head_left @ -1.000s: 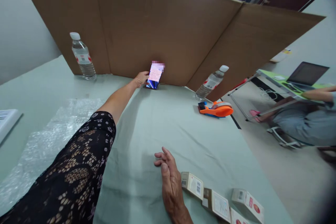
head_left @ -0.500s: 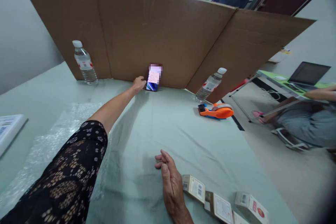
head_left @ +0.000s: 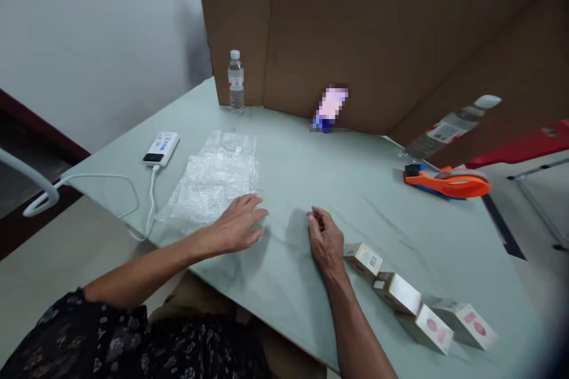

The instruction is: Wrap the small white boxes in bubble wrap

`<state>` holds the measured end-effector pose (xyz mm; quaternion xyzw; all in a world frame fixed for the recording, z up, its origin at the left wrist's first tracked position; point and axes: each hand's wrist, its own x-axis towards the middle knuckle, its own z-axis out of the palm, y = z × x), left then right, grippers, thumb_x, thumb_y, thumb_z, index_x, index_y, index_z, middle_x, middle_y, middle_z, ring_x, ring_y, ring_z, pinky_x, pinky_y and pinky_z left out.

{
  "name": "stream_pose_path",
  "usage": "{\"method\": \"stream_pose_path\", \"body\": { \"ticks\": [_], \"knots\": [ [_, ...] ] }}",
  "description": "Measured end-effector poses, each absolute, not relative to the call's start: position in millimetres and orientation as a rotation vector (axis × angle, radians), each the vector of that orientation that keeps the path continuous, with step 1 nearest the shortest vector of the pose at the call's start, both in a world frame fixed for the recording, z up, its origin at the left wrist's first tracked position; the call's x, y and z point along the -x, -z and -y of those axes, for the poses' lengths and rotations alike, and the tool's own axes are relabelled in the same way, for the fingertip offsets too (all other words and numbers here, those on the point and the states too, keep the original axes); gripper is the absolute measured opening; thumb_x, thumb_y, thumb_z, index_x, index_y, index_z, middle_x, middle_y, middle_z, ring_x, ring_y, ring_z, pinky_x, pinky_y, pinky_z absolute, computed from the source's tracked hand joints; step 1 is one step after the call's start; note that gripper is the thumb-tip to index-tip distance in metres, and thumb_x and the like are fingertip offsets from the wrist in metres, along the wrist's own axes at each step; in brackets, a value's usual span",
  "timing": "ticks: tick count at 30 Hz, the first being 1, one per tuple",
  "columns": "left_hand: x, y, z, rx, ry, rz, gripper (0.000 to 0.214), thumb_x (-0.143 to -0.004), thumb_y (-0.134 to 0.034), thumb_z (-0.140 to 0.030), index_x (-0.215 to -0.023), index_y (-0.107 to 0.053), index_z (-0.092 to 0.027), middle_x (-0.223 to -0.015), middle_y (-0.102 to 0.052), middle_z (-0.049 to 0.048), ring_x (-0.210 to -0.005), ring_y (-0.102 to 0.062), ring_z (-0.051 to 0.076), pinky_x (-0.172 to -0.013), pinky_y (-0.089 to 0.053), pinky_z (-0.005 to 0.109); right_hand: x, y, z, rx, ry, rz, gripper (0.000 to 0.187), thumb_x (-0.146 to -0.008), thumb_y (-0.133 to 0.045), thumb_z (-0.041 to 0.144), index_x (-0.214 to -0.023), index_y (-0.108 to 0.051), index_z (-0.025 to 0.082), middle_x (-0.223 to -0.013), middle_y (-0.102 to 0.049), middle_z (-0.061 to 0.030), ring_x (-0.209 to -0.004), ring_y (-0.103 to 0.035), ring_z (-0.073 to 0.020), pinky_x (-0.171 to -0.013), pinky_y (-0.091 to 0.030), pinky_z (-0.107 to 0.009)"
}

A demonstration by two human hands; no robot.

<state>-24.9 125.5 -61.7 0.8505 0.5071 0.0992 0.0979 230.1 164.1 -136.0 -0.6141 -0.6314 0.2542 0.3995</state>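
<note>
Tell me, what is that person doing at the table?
A person sits at a pale green table. Their left hand lies flat at the edge of a bubble wrap sheet. Their right hand rests empty beside a row of small boxes. A phone leans against the cardboard wall behind.

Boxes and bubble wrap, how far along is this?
Done: bubble wrap lies flat, phone leans on the cardboard. In hand: nothing; left hand at the wrap's edge, right hand beside the nearest box. Left: four boxes bare, tape dispenser untouched.

Four boxes (head_left: 363,257) (head_left: 397,291) (head_left: 427,328) (head_left: 465,323), two bottles (head_left: 236,80) (head_left: 448,128), one phone (head_left: 329,108)
</note>
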Motion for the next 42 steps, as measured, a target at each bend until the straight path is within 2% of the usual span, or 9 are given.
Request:
{"method": "stream_pose_path", "body": {
  "ticks": [4,10,16,19,25,28,32,36,42],
  "knots": [
    [58.3,78.1,-77.5,-2.375,-0.309,-1.687,0.034,-0.089,-0.06,-0.026,-0.121,-0.061,-0.018,-0.139,-0.054,0.0153,-0.134,-0.045,0.033,-0.109,-0.042,0.052,-225.2,123.9,-163.0,1.586,-0.66,1.675,0.044,-0.084,-0.049,0.045,-0.113,-0.066,0.015,-0.103,-0.074,-0.0132,-0.09,-0.067,-0.025,-0.088,-0.052,-0.043],
    [76.7,105.8,-51.9,-2.296,-0.611,-1.645,0.04,-0.091,-0.058,-0.027,-0.13,-0.055,-0.021,-0.146,-0.05,0.0135,-0.139,-0.042,0.03,-0.114,-0.039,0.053,-169.4,84.1,-165.8,1.481,-0.741,1.925,0.034,-0.085,-0.05,0.036,-0.111,-0.066,0.022,-0.099,-0.073,-0.0062,-0.081,-0.065,-0.0194,-0.081,-0.05,-0.035],
    [72.4,114.8,-52.3,-2.269,-0.798,-1.625,0.04,-0.087,-0.06,-0.022,-0.127,-0.057,-0.018,-0.14,-0.054,0.0161,-0.133,-0.048,0.033,-0.11,-0.044,0.056,-78.1,72.4,-189.1,1.632,-0.823,2.12,0.049,-0.086,-0.059,0.031,-0.134,-0.054,0.019,-0.093,-0.072,-0.0037,-0.082,-0.065,-0.0197,-0.077,-0.047,-0.03],
    [68.7,110.6,-46.6,-2.228,-0.985,-1.616,0.037,-0.089,-0.058,-0.022,-0.126,-0.057,-0.02,-0.138,-0.056,0.0151,-0.131,-0.051,0.031,-0.107,-0.047,0.054,-52.9,74.4,-190.3,1.579,-0.753,2.133,0.054,-0.086,-0.053,0.022,-0.139,-0.049,0.018,-0.091,-0.071,-0.0027,-0.082,-0.064,-0.0194,-0.077,-0.047,-0.03],
    [80.7,82.6,-36.6,-2.1,-1.473,-1.641,0.033,-0.091,-0.054,-0.019,-0.124,-0.055,-0.023,-0.118,-0.061,0.012,-0.117,-0.058,0.025,-0.098,-0.054,0.044,-102.0,67.0,-167.8,1.312,-0.709,1.78,0.043,-0.089,-0.051,0.038,-0.126,-0.06,0.019,-0.089,-0.066,-0.0033,-0.074,-0.061,-0.016,-0.074,-0.05,-0.03],
    [97.2,78.3,-48.7,-2.136,-1.348,-1.748,0.029,-0.092,-0.053,-0.022,-0.12,-0.058,-0.022,-0.118,-0.062,0.0119,-0.117,-0.059,0.026,-0.099,-0.053,0.045,-164.4,69.0,-156.6,1.47,-0.658,1.68,0.045,-0.085,-0.054,0.045,-0.12,-0.063,0.018,-0.086,-0.064,-0.0034,-0.069,-0.059,-0.0161,-0.067,-0.05,-0.032],
    [108.8,87.5,-80.6,-2.321,-0.837,-1.806,0.036,-0.092,-0.052,-0.024,-0.126,-0.059,-0.018,-0.139,-0.054,0.0156,-0.136,-0.046,0.032,-0.11,-0.043,0.05,-229.5,79.5,-139.1,1.737,-0.609,1.829,0.043,-0.08,-0.054,0.04,-0.114,-0.068,0.018,-0.073,-0.063,-0.0007,-0.059,-0.056,-0.0163,-0.065,-0.05,-0.034],
    [101.4,98.0,-113.6,-2.419,-0.416,-1.748,0.046,-0.094,-0.054,-0.035,-0.136,-0.053,-0.017,-0.155,-0.041,0.018,-0.147,-0.03,0.036,-0.116,-0.03,0.057,-243.8,90.7,-117.7,1.84,-0.51,1.931,0.046,-0.08,-0.053,0.037,-0.119,-0.066,0.018,-0.09,-0.069,-0.0062,-0.064,-0.06,-0.0181,-0.069,-0.051,-0.036],
    [102.0,103.3,-143.7,-2.37,-0.129,-1.899,0.054,-0.098,-0.042,-0.047,-0.145,-0.045,-0.02,-0.16,-0.033,0.0186,-0.148,-0.027,0.04,-0.115,-0.022,0.064,-238.3,92.9,-82.3,1.83,-0.197,1.945,0.04,-0.087,-0.05,0.032,-0.122,-0.064,0.019,-0.112,-0.066,-0.0125,-0.086,-0.063,-0.024,-0.081,-0.051,-0.04]
  ]
}}
